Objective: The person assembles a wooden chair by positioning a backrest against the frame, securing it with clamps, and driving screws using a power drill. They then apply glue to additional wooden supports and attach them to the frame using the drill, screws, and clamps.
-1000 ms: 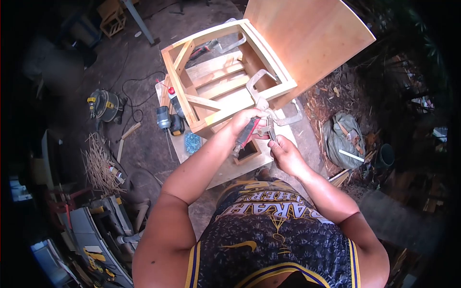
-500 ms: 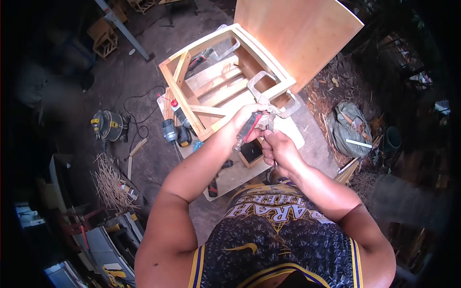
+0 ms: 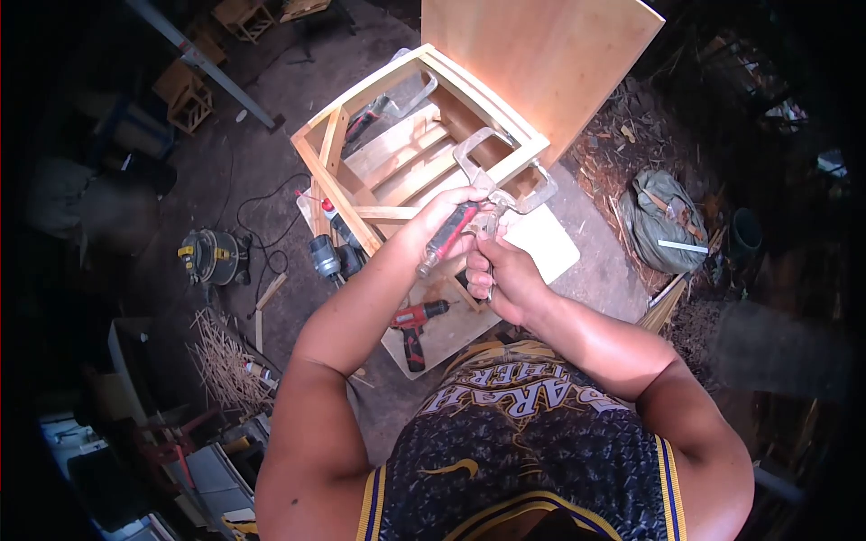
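Note:
A metal locking C-clamp [image 3: 490,213] with a red-and-black grip spans the near right corner of a wooden cabinet frame [image 3: 339,203], its two curved jaws on either side of the rail. My left hand [image 3: 440,215] is closed around the clamp's red grip from the left. My right hand [image 3: 507,278] is curled in a fist at the clamp's lower end, thumb pressed against its metal body. Part of the clamp's handle end is hidden by the right fingers.
A wide plywood panel [image 3: 541,68] stands upright behind the frame. On the board below lie a red cordless drill [image 3: 412,326] and a grey power tool [image 3: 324,257]. A vacuum [image 3: 215,257] and thin sticks [image 3: 221,347] are at left; a stuffed sack [image 3: 666,221] is at right.
Both hands have shifted slightly left in view, the right fist now lower along the clamp. More of the red drill shows as the view has turned a little.

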Action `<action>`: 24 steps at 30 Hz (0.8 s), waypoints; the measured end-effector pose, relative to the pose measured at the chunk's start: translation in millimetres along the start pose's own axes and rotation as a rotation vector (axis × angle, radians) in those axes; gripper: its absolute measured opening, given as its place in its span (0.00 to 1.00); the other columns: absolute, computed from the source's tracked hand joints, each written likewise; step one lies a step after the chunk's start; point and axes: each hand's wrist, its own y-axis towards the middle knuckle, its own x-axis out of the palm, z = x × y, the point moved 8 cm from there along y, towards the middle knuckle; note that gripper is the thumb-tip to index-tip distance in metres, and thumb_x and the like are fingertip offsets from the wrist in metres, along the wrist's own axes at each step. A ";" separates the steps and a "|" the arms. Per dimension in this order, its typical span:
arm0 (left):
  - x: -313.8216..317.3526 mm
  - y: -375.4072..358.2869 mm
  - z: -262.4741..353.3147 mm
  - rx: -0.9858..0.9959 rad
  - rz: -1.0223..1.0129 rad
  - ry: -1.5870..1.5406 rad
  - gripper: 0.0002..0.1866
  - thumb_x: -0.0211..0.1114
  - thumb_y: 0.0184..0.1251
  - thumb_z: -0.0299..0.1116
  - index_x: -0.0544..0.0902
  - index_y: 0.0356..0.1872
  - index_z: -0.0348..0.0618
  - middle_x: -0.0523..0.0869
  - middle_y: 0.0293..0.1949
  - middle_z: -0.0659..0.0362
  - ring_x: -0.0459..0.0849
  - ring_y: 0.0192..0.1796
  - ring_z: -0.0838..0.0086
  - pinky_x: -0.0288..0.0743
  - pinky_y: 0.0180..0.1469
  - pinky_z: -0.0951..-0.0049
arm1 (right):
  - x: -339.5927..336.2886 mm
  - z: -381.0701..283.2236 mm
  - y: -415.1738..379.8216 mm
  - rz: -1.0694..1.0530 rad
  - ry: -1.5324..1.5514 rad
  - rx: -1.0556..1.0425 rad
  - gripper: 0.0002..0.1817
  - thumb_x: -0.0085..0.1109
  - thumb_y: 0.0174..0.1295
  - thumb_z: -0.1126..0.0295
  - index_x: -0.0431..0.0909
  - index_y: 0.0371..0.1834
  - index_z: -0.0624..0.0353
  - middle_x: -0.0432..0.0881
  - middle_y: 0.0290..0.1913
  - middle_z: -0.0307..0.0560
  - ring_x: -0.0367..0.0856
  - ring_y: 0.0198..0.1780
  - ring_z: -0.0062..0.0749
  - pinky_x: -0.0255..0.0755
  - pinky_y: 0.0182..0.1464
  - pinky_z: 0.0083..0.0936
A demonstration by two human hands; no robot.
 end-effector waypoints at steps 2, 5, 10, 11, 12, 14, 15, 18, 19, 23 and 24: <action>7.3 -5.7 6.9 0.014 -0.013 0.036 0.17 0.54 0.69 0.38 0.76 0.51 0.36 0.83 0.41 0.52 0.84 0.41 0.64 0.81 0.46 0.65 | 2.5 -1.7 -2.7 -0.003 0.006 -0.024 0.08 0.44 0.75 0.62 0.63 0.40 0.51 0.65 0.25 0.33 0.61 0.22 0.20 0.57 0.24 0.21; 13.6 -16.3 18.5 0.023 0.037 0.099 0.18 0.56 0.68 0.35 0.74 0.55 0.37 0.83 0.46 0.52 0.84 0.45 0.64 0.81 0.50 0.64 | 9.8 -4.1 -4.9 0.000 -0.012 -0.044 0.08 0.44 0.75 0.61 0.63 0.40 0.51 0.64 0.25 0.32 0.60 0.21 0.18 0.56 0.23 0.19; -5.5 -24.5 43.1 -0.031 0.169 0.406 0.17 0.59 0.67 0.34 0.78 0.51 0.34 0.84 0.44 0.52 0.84 0.45 0.68 0.82 0.47 0.66 | 5.4 -12.7 -10.8 -0.011 -0.143 -0.021 0.08 0.45 0.75 0.60 0.63 0.39 0.50 0.63 0.24 0.31 0.58 0.18 0.16 0.53 0.19 0.18; -29.1 -18.4 53.1 -0.040 0.146 0.524 0.16 0.61 0.66 0.34 0.80 0.49 0.34 0.85 0.41 0.54 0.85 0.43 0.70 0.82 0.45 0.65 | 5.5 -13.3 -15.0 -0.033 -0.277 0.038 0.09 0.44 0.75 0.60 0.63 0.39 0.50 0.63 0.24 0.30 0.56 0.17 0.15 0.52 0.18 0.17; -12.2 -29.9 60.0 -0.114 0.025 0.629 0.14 0.62 0.66 0.34 0.81 0.46 0.34 0.85 0.40 0.55 0.84 0.40 0.73 0.83 0.44 0.66 | 4.3 -12.3 -17.5 -0.057 -0.411 0.100 0.09 0.43 0.75 0.60 0.63 0.38 0.50 0.62 0.23 0.30 0.55 0.17 0.15 0.51 0.17 0.17; -24.0 -23.4 65.4 -0.055 0.014 0.832 0.11 0.63 0.66 0.33 0.81 0.41 0.36 0.84 0.37 0.57 0.83 0.37 0.75 0.82 0.43 0.71 | -2.1 -20.3 -14.5 -0.080 -0.516 0.091 0.09 0.42 0.75 0.60 0.63 0.37 0.50 0.62 0.23 0.30 0.54 0.17 0.14 0.51 0.17 0.17; -10.2 -31.7 63.5 -0.048 0.024 0.824 0.11 0.63 0.66 0.33 0.81 0.41 0.36 0.84 0.37 0.57 0.83 0.37 0.75 0.82 0.43 0.71 | -3.8 -24.0 -12.4 -0.110 -0.623 0.079 0.10 0.41 0.75 0.60 0.62 0.36 0.50 0.61 0.22 0.29 0.53 0.17 0.14 0.51 0.17 0.16; 7.9 -52.1 53.8 0.103 0.186 0.732 0.10 0.63 0.65 0.35 0.79 0.39 0.39 0.82 0.33 0.60 0.81 0.34 0.78 0.77 0.34 0.77 | -6.8 -27.7 -11.9 -0.182 -0.629 0.085 0.12 0.42 0.76 0.57 0.64 0.37 0.51 0.59 0.21 0.29 0.52 0.16 0.13 0.47 0.14 0.14; 11.9 -57.0 50.0 0.239 0.142 0.806 0.10 0.64 0.65 0.35 0.78 0.39 0.39 0.82 0.33 0.60 0.81 0.34 0.78 0.77 0.35 0.77 | -11.2 -28.8 -19.8 -0.178 -0.675 0.088 0.14 0.41 0.76 0.55 0.67 0.39 0.53 0.62 0.22 0.30 0.54 0.15 0.13 0.49 0.15 0.14; 24.4 -57.7 -2.6 0.430 0.090 0.993 0.16 0.66 0.62 0.33 0.73 0.46 0.37 0.82 0.33 0.60 0.81 0.35 0.77 0.75 0.38 0.74 | -59.6 -21.0 -45.4 -0.268 -0.960 -0.143 0.13 0.43 0.75 0.58 0.69 0.41 0.56 0.66 0.24 0.31 0.59 0.20 0.12 0.55 0.22 0.14; 24.5 -47.5 -17.5 0.488 0.104 1.138 0.16 0.66 0.63 0.33 0.72 0.45 0.37 0.82 0.33 0.59 0.81 0.34 0.78 0.75 0.37 0.75 | -79.2 -26.3 -49.8 -0.185 -1.085 -0.274 0.12 0.45 0.74 0.61 0.70 0.40 0.58 0.68 0.24 0.33 0.64 0.23 0.16 0.61 0.27 0.18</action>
